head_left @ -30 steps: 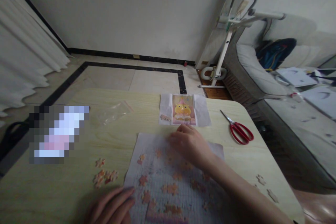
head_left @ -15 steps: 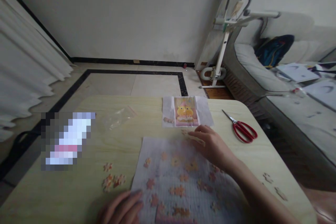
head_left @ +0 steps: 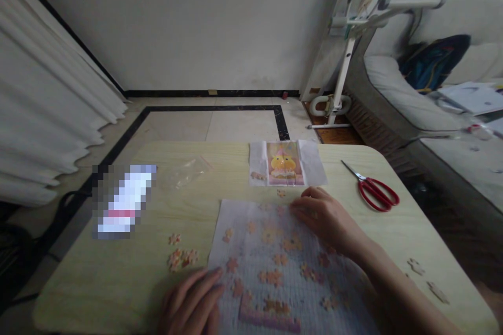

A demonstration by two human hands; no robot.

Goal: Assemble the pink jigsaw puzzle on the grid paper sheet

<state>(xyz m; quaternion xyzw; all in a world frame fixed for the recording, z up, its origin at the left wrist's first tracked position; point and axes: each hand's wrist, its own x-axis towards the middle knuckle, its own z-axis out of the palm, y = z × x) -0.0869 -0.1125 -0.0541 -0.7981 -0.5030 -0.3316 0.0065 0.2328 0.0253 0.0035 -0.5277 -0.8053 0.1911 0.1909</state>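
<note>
A white sheet (head_left: 236, 210) lies on the table, with several orange and pink jigsaw pieces (head_left: 271, 277) spread over it. Near its bottom, a joined pink strip of pieces (head_left: 269, 320) forms a straight edge. My left hand (head_left: 192, 301) rests with fingers stretched out at the sheet's left edge. My right hand (head_left: 320, 214) is at the sheet's upper right, fingers bent together around what looks like a puzzle piece, mostly hidden. Just beyond these fingers, a loose piece (head_left: 281, 193) lies on the wood. A reference picture of a yellow cartoon figure (head_left: 283, 163) lies behind.
Red-handled scissors (head_left: 377, 193) lie at the right, near more loose pieces (head_left: 437, 291). Left of the sheet sits a small cluster of pieces (head_left: 183, 258). A clear plastic bag (head_left: 190, 172) and a blurred-out bright object (head_left: 128, 196) are farther left on the table (head_left: 106, 277).
The view has shifted, so the table sits farther right in the picture. My right hand has drawn back from the loose piece below the reference picture. My left hand stays by the sheet's edge.
</note>
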